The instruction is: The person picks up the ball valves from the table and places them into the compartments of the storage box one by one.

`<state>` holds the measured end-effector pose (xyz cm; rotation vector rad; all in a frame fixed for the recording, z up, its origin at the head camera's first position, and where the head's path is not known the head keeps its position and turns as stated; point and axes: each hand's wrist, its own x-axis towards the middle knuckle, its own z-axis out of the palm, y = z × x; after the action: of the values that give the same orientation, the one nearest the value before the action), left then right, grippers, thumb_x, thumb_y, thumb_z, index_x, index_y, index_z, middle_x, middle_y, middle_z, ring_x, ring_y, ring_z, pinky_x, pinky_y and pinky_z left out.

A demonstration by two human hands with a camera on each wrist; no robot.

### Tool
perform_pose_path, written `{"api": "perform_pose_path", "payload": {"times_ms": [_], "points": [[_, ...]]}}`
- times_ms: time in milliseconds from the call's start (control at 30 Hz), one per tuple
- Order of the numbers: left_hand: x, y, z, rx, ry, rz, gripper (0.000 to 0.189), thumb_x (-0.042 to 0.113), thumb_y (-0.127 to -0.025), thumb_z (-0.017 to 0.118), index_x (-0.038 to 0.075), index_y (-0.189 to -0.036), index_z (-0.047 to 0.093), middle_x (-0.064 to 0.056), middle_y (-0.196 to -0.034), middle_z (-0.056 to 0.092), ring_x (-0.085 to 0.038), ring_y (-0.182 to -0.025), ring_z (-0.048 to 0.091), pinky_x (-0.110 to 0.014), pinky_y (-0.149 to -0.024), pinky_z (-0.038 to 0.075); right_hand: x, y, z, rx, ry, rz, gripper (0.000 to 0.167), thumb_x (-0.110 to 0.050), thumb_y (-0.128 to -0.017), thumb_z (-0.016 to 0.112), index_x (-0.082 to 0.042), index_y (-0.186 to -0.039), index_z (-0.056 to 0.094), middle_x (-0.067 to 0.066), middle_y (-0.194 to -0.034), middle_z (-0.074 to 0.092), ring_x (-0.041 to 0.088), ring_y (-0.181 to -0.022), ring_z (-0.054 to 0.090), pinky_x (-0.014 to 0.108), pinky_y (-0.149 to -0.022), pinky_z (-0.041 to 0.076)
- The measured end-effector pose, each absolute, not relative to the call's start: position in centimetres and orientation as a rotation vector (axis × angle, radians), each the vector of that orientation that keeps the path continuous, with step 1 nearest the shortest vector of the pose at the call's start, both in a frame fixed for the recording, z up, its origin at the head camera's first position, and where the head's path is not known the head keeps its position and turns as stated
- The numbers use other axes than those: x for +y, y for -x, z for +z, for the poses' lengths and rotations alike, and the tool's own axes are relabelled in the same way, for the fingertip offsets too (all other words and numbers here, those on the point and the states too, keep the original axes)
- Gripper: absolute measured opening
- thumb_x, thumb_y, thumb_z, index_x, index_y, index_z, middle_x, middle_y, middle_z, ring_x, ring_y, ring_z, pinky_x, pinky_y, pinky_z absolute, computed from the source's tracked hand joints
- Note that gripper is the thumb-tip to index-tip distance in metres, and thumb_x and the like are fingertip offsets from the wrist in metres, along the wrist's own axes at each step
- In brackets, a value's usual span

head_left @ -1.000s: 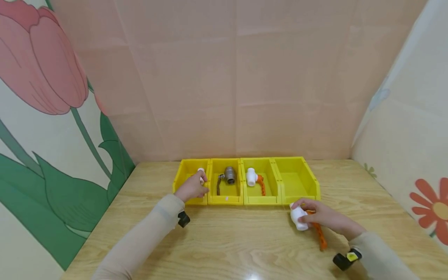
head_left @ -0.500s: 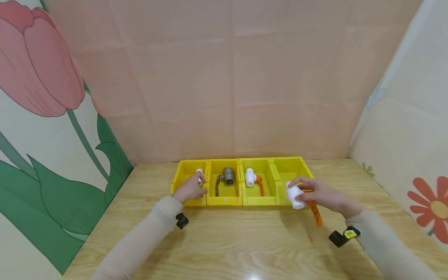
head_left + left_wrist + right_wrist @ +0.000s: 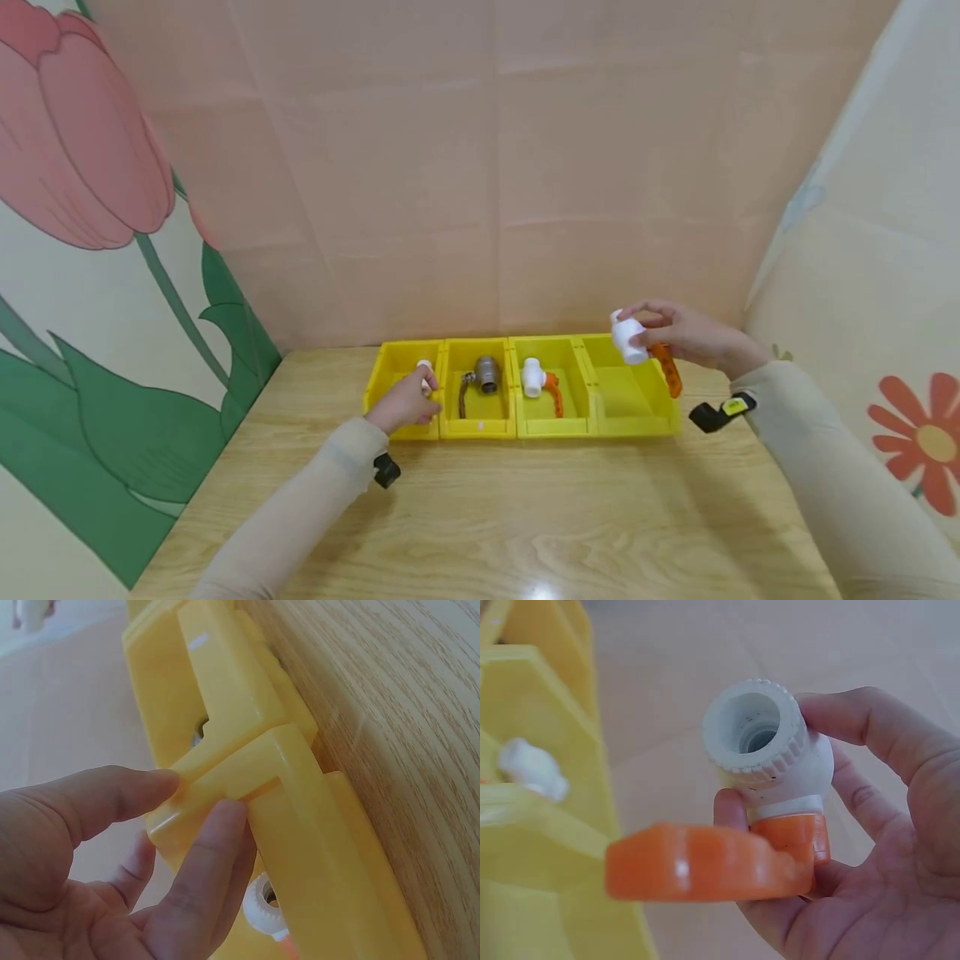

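My right hand [image 3: 693, 333] holds a white plastic ball valve [image 3: 780, 761] with an orange lever handle [image 3: 697, 862], raised over the back of the rightmost yellow bin [image 3: 637, 425]. Its fingers and thumb close round the white body, and one threaded opening shows in the right wrist view. Over at the leftmost yellow bin [image 3: 390, 367], my left hand [image 3: 405, 404] pinches the rim beside the divider between thumb and fingers. A white valve [image 3: 266, 904] with an orange handle lies inside that bin, partly hidden by the hand in the head view.
Second from left, a bin holds a grey metal valve [image 3: 487, 375] with a lever. The third contains another white valve [image 3: 533, 377] with an orange handle. The row of bins stands on a wooden table [image 3: 480, 517], before a pink cloth backdrop [image 3: 495, 167].
My right hand has lifted the ball valve from in front of the rightmost bin, up and back over it. The left hand stays at the leftmost bin.
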<state>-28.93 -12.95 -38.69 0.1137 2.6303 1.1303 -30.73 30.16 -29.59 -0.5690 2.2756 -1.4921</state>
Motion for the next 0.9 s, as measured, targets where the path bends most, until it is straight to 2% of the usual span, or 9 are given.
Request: {"api": "perform_pose_path", "payload": {"times_ms": [100, 367, 633, 900], "points": [[-13.0, 28.9, -38.7, 2.629, -0.113, 1.131, 0.03, 0.01, -0.09, 0.067, 0.008, -0.109, 0.044, -0.003, -0.072, 0.043, -0.022, -0.068, 0.058, -0.036, -0.073, 0.055, 30.0, 32.1, -28.1, 2.321, 0.521, -1.479, 0.035, -0.014, -0.097, 0.058, -0.01, -0.129, 0.046, 0.0, -0.118, 0.058, 0.02, -0.095, 0.061, 0.03, -0.084, 0.054], [-13.1, 28.9, -38.8, 2.64, -0.096, 1.132, 0.031, 0.01, -0.089, 0.069, 0.009, -0.108, 0.045, -0.004, -0.076, 0.048, -0.022, -0.07, 0.06, -0.032, -0.068, 0.054, 30.1, 35.1, -27.4, 2.304, 0.48, -1.476, 0.037, -0.018, -0.098, 0.058, -0.013, -0.132, 0.044, 0.006, -0.117, 0.057, 0.021, -0.094, 0.062, 0.032, -0.087, 0.053], [-13.1, 29.0, -38.8, 2.641, -0.09, 1.139, 0.03, 0.009, -0.089, 0.069, 0.009, -0.107, 0.045, -0.006, -0.076, 0.051, -0.021, -0.068, 0.059, -0.029, -0.064, 0.052, 30.3, 37.0, -30.2, 2.196, 0.502, -1.47, 0.037, -0.016, -0.097, 0.058, -0.013, -0.131, 0.046, 0.013, -0.127, 0.046, 0.025, -0.098, 0.06, 0.032, -0.086, 0.053], [-13.0, 28.8, -38.9, 2.648, -0.09, 1.149, 0.03, 0.009, -0.088, 0.069, 0.01, -0.107, 0.045, -0.006, -0.076, 0.052, -0.02, -0.067, 0.057, -0.03, -0.064, 0.052, 31.0, 38.3, -33.6, 2.099, 0.436, -1.529, 0.031, -0.012, -0.099, 0.053, -0.017, -0.129, 0.046, 0.013, -0.12, 0.049, 0.024, -0.092, 0.062, 0.029, -0.08, 0.054]]}}
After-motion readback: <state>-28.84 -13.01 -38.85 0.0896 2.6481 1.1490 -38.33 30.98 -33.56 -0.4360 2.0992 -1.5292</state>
